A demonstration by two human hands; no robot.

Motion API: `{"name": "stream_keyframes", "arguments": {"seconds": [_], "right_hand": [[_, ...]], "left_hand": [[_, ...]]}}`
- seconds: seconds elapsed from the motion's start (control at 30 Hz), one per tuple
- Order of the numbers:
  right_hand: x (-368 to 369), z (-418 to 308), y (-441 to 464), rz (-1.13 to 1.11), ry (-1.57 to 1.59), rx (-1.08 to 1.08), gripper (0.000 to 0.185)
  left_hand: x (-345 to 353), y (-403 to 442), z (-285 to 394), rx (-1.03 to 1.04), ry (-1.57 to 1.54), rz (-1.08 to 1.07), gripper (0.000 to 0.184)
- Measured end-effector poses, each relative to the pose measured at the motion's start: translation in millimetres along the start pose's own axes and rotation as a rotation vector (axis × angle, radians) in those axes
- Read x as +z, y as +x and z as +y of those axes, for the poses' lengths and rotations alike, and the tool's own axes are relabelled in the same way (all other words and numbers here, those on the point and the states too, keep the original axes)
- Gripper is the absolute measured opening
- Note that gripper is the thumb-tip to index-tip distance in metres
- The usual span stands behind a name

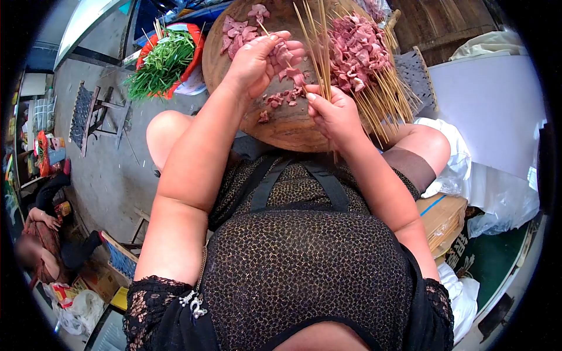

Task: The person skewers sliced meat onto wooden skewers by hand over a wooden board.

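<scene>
My left hand [261, 63] is closed at the thumb and forefinger around a meat skewer, its other fingers curled loosely behind. Pink slices of meat [285, 57] are threaded along that stick, which slants down toward my right hand [336, 112]. My right hand is closed on a bundle of bare bamboo skewers [321, 47] standing up from the fist, and its fingertips meet the lower end of the meat skewer. Beneath both hands is a round wooden board [234, 82]. Small meat scraps [284, 98] lie between the hands, and larger slices [237, 35] rest beyond my left hand.
A heap of loaded meat skewers [360, 52] covers the board's right side, sticks pointing toward me. At left, a red basket [196, 44] holds green vegetables [167, 61]. A small woven stool [85, 117] stands on the floor. Another person [44, 240] is at the far left.
</scene>
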State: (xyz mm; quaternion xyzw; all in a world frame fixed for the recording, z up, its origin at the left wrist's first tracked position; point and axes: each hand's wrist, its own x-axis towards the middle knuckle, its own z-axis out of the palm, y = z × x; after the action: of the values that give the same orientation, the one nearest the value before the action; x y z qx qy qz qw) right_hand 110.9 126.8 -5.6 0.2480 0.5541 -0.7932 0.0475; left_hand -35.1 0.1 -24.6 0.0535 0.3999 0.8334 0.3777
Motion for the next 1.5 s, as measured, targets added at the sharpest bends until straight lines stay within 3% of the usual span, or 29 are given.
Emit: {"name": "stream_keyframes", "arguments": {"seconds": [0.27,0.33,0.47,0.5,0.57,0.7,0.9,0.93,0.97,1.07,1.1,1.17,1.23,1.37,1.4,1.43,1.5], "right_hand": [[4,-4,3,-0.039,-0.06,0.029,0.02],[3,2,0,-0.047,-0.047,0.039,0.021],[5,9,-4,-0.064,-0.02,0.07,0.021],[6,11,-4,-0.074,-0.008,0.068,0.02],[8,17,-4,-0.07,-0.008,0.069,0.021],[14,16,-10,-0.063,-0.033,0.108,0.022],[17,34,-4,-0.001,-0.004,0.032,0.02],[15,30,-4,-0.002,-0.004,0.032,0.02],[11,23,-4,0.009,0.026,0.024,0.02],[2,7,-7,0.059,0.073,0.001,0.021],[-3,6,-6,0.056,0.077,-0.024,0.022],[-10,4,-10,0.045,0.104,-0.006,0.022],[-15,8,-13,0.046,0.064,-0.006,0.022],[-18,14,-18,0.077,0.017,-0.004,0.021],[-20,13,-20,0.078,-0.003,0.012,0.021],[-21,13,-21,0.083,0.001,0.009,0.021],[-23,15,-23,0.042,-0.003,-0.017,0.021]], "left_hand": [[-1,3,1,0.038,0.024,0.067,0.033],[-6,8,4,0.175,-0.09,0.116,0.029],[-5,9,-14,0.098,-0.291,0.108,0.022],[-4,9,-14,0.098,-0.417,-0.009,0.021],[-1,8,-19,0.09,-0.375,0.105,0.018],[7,0,-18,0.048,-0.377,0.117,0.018],[18,-5,-15,-0.028,-0.235,0.119,0.032],[17,-6,-7,-0.05,-0.2,-0.016,0.042],[21,-8,-5,-0.031,0.003,0.155,0.049],[-21,10,16,0.223,0.563,0.171,0.04],[-39,15,20,0.426,0.937,0.322,0.033],[-40,-2,42,0.334,1.595,0.439,0.033],[-47,-6,34,0.297,1.809,0.455,0.031],[-51,-3,26,0.299,1.809,0.408,0.028],[-47,-5,32,0.263,1.625,0.337,0.026],[-33,-13,36,0.323,1.529,0.395,0.022],[-38,-9,37,0.254,1.143,0.424,0.023]]}}
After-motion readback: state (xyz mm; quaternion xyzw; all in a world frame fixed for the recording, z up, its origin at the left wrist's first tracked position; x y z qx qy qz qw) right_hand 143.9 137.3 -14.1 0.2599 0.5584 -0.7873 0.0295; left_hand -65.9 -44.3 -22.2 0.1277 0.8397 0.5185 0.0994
